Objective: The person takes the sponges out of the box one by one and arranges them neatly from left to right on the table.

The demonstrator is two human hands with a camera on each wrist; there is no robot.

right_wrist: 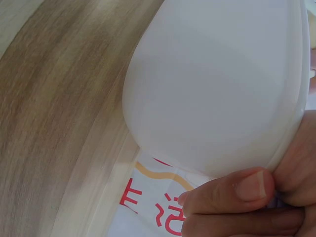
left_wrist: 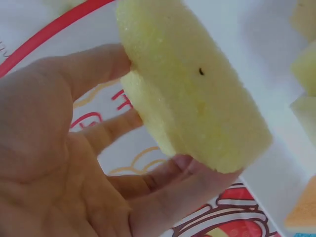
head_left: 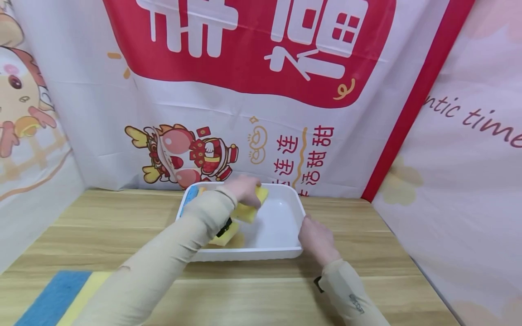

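A yellow sponge [head_left: 246,213] is held between the thumb and fingers of my left hand [head_left: 243,190], above the white plastic tray [head_left: 253,254]. In the left wrist view the sponge [left_wrist: 195,89] shows a porous face with a small dark mark, gripped along its edge by the fingertips. My right hand [head_left: 316,237] grips the tray's right side near the front corner. Seen from the right wrist, curled fingers [right_wrist: 232,195] lie against the tray's rim. Inside the tray, on its left, lie another yellow sponge [head_left: 226,236] and a blue piece [head_left: 190,195], partly hidden by my left arm.
On the wooden table [head_left: 367,280], a blue-and-yellow sponge [head_left: 57,296] lies at the front left, partly covered by my left sleeve. A printed cloth [head_left: 244,104] hangs behind the tray, and another one [head_left: 456,194] stands along the right.
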